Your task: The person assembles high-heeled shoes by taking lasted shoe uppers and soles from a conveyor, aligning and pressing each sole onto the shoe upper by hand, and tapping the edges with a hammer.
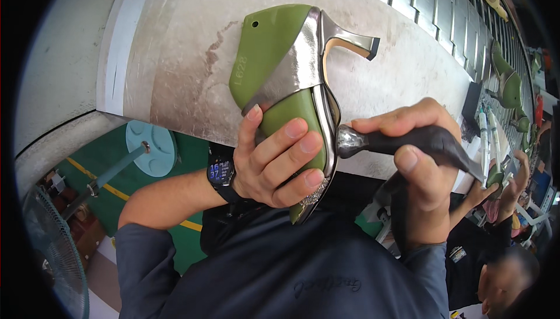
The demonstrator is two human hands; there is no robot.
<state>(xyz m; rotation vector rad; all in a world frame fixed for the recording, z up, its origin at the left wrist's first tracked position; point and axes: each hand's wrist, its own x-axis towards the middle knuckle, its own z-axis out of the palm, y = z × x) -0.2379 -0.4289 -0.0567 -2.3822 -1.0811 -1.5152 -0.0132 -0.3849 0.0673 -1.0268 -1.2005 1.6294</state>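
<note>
A metallic silver high-heeled shoe (305, 62) is fitted over a green shoe last (271, 30), tilted on its side with the heel to the right. My left hand (280, 158) grips it around the forefoot, fingers spread over the green last and the upper. Glittery trim shows near the toe. In my right hand (423, 150) is a dark-handled, hammer-like tool (351, 142), its rounded metal head against or right beside the sole under the forefoot. Whether the head presses on the sole, I cannot tell.
A worn pale worktop (186, 56) lies behind the shoe. A slatted metal conveyor (431, 4) runs along the far right, with more green lasts (507, 79) on it. A co-worker (496, 266) is at the right. A fan (52, 255) and blue stool (150, 148) stand left.
</note>
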